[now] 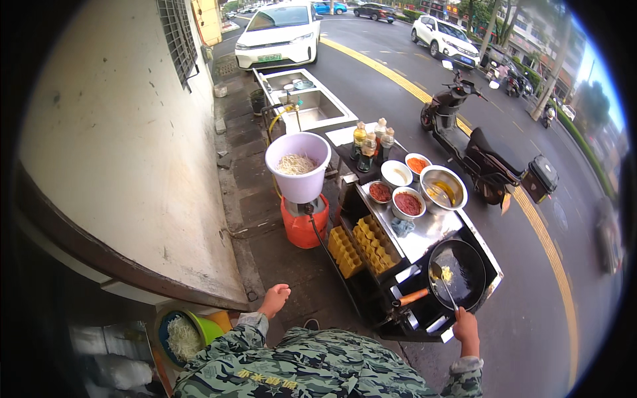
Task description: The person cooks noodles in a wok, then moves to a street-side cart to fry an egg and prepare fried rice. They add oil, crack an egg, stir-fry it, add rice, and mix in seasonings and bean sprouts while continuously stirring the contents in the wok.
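My right hand (pixel 466 328) is closed around the handle of a metal ladle (pixel 449 291), whose bowl rests in a black wok (pixel 465 268) beside a small heap of yellow egg-like food (pixel 446 273). The wok's wooden handle (pixel 413 297) points left, with no hand on it. Away from the cart, my left hand (pixel 275 300) hangs over the pavement with fingers partly curled; whether anything is within them cannot be told. Behind the wok stand a steel bowl (pixel 457 184) with yellow liquid, bowls of red paste (pixel 408 204) and a bowl of orange food (pixel 417 163).
A lilac bucket (pixel 298 181) of bean sprouts stands on a red-wrapped gas cylinder (pixel 304 226). Egg trays (pixel 375 244) fill the cart's shelf. Bottles (pixel 368 149), a steel sink (pixel 318 107) and a parked scooter (pixel 477 144) lie beyond. A green basin (pixel 209 328) of pale noodles is lower left.
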Action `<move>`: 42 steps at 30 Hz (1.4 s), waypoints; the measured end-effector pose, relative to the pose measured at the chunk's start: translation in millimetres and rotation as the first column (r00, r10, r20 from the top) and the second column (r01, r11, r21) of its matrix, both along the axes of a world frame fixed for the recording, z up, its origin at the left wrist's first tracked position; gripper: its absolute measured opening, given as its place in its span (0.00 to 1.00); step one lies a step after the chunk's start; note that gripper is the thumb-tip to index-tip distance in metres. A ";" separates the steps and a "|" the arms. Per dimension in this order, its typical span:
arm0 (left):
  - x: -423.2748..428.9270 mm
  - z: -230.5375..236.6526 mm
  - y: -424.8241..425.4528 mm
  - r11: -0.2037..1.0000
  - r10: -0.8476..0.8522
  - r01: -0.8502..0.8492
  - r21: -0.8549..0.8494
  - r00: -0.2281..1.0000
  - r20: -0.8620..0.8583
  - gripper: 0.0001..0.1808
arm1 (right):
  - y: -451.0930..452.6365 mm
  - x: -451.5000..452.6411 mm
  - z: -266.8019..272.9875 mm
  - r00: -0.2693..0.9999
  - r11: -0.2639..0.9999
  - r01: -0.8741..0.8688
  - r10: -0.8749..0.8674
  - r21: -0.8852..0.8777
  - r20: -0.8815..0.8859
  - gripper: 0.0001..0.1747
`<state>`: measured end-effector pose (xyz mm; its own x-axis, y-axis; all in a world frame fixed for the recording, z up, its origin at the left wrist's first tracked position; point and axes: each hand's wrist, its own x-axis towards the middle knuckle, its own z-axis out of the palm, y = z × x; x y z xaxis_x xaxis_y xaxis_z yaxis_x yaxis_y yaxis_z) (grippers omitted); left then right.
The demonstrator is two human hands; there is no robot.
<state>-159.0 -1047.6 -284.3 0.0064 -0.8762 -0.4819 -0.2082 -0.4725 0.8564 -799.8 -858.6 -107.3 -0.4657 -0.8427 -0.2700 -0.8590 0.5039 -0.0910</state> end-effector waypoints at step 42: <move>31.4 -51.9 -89.2 0.976 -0.191 0.184 0.114 0.980 0.054 0.21 | -39.0 117.8 65.0 -0.220 0.563 0.821 0.147 0.101 0.964 0.21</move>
<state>-127.6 -1136.8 -336.2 -0.1190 -0.8075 -0.5777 -0.3548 -0.5089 0.7843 -682.0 -897.6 -42.3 -0.4468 -0.7624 -0.4681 0.6500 0.0829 -0.7554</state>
